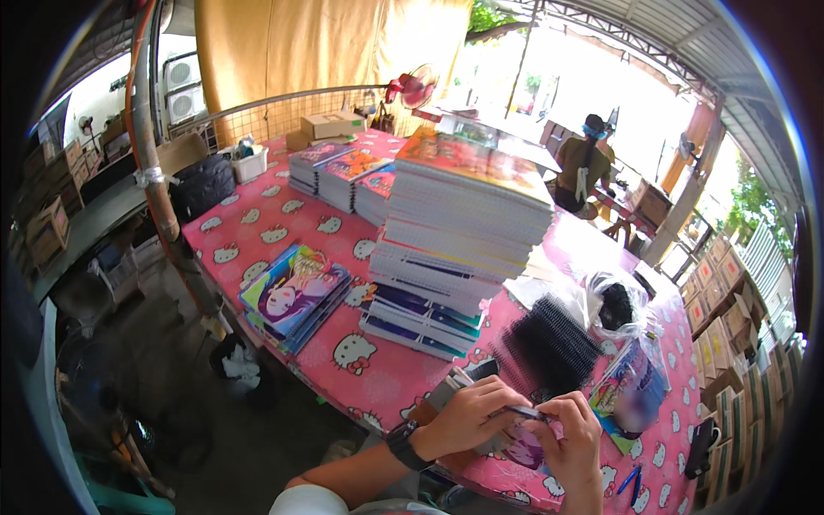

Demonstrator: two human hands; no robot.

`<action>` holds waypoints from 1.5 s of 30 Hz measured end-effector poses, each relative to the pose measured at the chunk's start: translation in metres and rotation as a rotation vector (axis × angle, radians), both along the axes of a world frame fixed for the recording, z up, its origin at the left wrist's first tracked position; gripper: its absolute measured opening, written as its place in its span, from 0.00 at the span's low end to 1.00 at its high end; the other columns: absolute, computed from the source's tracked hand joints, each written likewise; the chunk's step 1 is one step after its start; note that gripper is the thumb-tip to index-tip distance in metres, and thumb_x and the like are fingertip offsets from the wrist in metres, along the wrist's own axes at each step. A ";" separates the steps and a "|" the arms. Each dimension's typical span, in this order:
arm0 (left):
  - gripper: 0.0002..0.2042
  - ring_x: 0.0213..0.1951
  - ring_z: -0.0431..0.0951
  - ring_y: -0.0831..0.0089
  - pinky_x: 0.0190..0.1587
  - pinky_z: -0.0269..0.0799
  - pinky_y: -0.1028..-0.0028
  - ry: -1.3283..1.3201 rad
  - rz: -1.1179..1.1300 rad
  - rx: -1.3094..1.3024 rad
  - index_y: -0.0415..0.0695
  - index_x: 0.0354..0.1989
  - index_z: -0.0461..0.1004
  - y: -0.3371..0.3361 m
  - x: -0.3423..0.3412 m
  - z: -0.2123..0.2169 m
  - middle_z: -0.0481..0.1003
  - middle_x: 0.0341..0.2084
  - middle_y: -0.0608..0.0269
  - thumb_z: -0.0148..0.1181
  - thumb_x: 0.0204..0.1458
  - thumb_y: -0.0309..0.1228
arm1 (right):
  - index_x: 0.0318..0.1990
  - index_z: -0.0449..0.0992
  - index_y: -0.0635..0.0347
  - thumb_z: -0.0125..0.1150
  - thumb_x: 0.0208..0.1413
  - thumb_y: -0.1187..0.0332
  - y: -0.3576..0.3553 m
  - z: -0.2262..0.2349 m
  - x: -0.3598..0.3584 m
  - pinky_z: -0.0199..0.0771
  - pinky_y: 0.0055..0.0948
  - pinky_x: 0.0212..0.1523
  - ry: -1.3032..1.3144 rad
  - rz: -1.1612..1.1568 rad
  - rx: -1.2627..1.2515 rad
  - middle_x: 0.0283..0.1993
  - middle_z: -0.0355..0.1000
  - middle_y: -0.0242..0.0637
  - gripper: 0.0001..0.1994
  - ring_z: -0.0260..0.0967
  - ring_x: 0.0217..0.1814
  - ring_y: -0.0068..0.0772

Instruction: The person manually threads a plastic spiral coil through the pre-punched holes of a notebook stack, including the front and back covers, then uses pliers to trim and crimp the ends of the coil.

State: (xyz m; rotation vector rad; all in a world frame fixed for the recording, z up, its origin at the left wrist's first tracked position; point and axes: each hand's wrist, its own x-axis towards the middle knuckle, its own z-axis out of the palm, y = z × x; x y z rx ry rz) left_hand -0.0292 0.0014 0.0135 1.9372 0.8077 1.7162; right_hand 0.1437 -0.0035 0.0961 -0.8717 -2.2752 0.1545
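My left hand [476,415], with a black watch on its wrist, and my right hand [571,433] come together at the table's near edge. Between them is a notebook [522,451] with a pink and purple drawn cover. The fingers of both hands pinch its upper edge, where a dark strip shows; what that strip is, I cannot make out. Just beyond my hands lies a heap of black spiral binding coils [554,343]. A tall stack of notebooks [463,223] rises on the far left of them. To the right is a pair of blue-handled pliers [631,487].
A pink cartoon-print cloth [309,227] covers the table. On it are a smaller notebook pile [292,296], more stacks [348,176] at the back, a plastic bag of black coils [616,305] and colourful covers [627,390]. A person [584,163] sits beyond; cartons [725,309] stand right.
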 end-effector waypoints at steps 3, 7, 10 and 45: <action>0.10 0.36 0.75 0.63 0.39 0.72 0.69 -0.012 -0.004 0.005 0.42 0.38 0.75 0.001 -0.001 0.000 0.76 0.32 0.61 0.61 0.45 0.24 | 0.33 0.72 0.63 0.67 0.43 0.72 0.002 0.000 0.002 0.70 0.36 0.32 -0.006 -0.002 -0.024 0.31 0.69 0.40 0.11 0.68 0.33 0.43; 0.11 0.36 0.75 0.63 0.38 0.72 0.69 0.059 0.027 0.028 0.42 0.39 0.75 0.002 -0.007 0.004 0.76 0.33 0.60 0.61 0.45 0.22 | 0.35 0.72 0.64 0.66 0.45 0.72 0.005 0.000 -0.005 0.71 0.37 0.34 -0.018 0.074 -0.012 0.32 0.69 0.41 0.11 0.68 0.35 0.44; 0.12 0.36 0.75 0.61 0.38 0.72 0.69 0.098 0.007 0.006 0.42 0.41 0.74 0.001 -0.007 0.008 0.75 0.33 0.58 0.61 0.45 0.23 | 0.38 0.72 0.64 0.64 0.47 0.72 0.005 0.005 -0.001 0.72 0.37 0.37 -0.007 0.085 -0.019 0.35 0.69 0.42 0.11 0.69 0.38 0.45; 0.23 0.38 0.72 0.50 0.43 0.67 0.59 0.047 1.837 -0.314 0.32 0.44 0.71 -0.024 -0.367 -0.165 0.71 0.35 0.44 0.56 0.55 0.45 | 0.42 0.74 0.65 0.57 0.58 0.70 0.020 -0.128 0.140 0.68 0.17 0.36 0.730 -0.477 -0.480 0.35 0.74 0.35 0.09 0.68 0.34 0.19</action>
